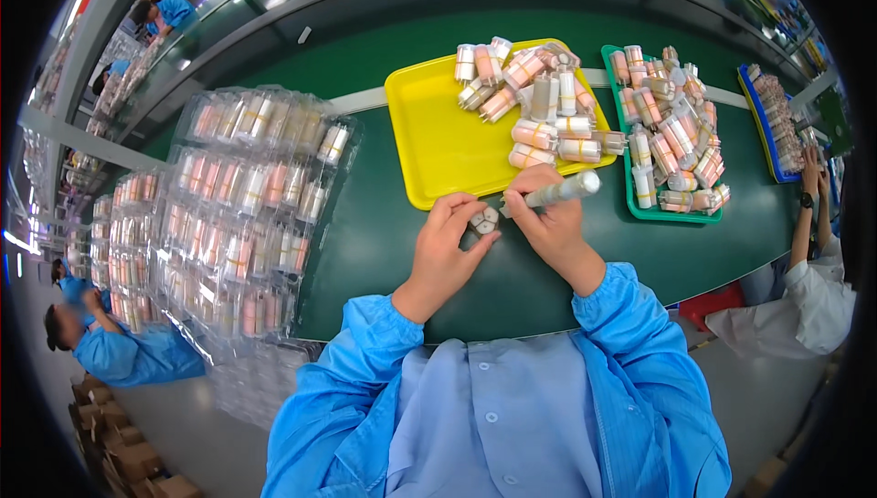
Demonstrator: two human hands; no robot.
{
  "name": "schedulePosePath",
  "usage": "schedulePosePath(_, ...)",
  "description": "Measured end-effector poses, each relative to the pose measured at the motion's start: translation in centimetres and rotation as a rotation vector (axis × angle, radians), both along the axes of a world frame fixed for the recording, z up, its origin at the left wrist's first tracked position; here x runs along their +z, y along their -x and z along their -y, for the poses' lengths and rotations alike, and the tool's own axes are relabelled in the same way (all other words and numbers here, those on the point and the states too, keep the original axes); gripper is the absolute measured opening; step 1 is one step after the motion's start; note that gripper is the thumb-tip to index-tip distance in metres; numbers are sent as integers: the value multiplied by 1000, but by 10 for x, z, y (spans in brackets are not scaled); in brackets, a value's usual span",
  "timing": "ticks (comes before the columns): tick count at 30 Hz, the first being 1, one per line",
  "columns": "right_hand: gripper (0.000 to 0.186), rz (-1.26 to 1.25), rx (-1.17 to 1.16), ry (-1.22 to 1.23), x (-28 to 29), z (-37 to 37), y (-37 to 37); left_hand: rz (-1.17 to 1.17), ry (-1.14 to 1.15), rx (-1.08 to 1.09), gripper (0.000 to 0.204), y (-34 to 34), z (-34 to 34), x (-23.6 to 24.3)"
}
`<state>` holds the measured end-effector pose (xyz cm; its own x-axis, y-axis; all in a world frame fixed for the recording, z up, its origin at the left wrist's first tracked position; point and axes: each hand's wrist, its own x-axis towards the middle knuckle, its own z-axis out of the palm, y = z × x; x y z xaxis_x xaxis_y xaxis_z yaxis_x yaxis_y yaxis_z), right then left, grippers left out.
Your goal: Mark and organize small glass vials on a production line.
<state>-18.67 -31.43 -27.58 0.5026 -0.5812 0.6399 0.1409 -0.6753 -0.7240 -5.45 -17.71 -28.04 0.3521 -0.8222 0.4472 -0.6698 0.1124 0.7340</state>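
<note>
Head view shows both bare hands near the centre of the frame, each with something in its grasp. The left hand (443, 249) pinches a short bundle of round-ended cylinders (484, 221) between thumb and fingers, just below the lower edge of the yellow tray (438, 137). The right hand (554, 224), closed around a pale, thick pen-like tool (568, 189), sits immediately to the right of it.

The key relation is between these two: the bundle lies left of the right hand's grip and slightly lower than the tool's blunt end, with the tool's narrow end directed at it across a very small gap, or perhaps in contact; which, I cannot tell. The left hand is the nearer to the bundle, since it holds it.

The bundle's clustered end face points up toward the camera, so its long axis appears to run mostly along the line of sight, foreshortened, its far end hidden. The tool's long axis slants from lower left to upper right, its rounded blunt end toward the green tray (633, 198) at the right of the frame.
</note>
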Motion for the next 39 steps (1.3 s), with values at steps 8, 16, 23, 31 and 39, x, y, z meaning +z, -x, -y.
schedulePosePath(8, 14, -88, 24, -29, -7, -4, -6, -62, 14, -6, 57, 3, 1, -9)
schedulePosePath(16, 11, -134, 0, 195, -1, -11, -10, 136, 21, 79, 56, 3, 3, -15)
schedulePosePath(23, 10, -7, 8, -64, -9, -1, -5, -58, 43, -29, 61, 8, 2, -22)
schedulePosePath(31, 11, -138, 24, 30, -9, -3, -6, -66, 73, -28, 71, 13, 4, -12)
schedulePosePath(39, 10, -126, 66, 43, -6, -5, -4, 71, 4, 68, 72, 11, 3, -25)
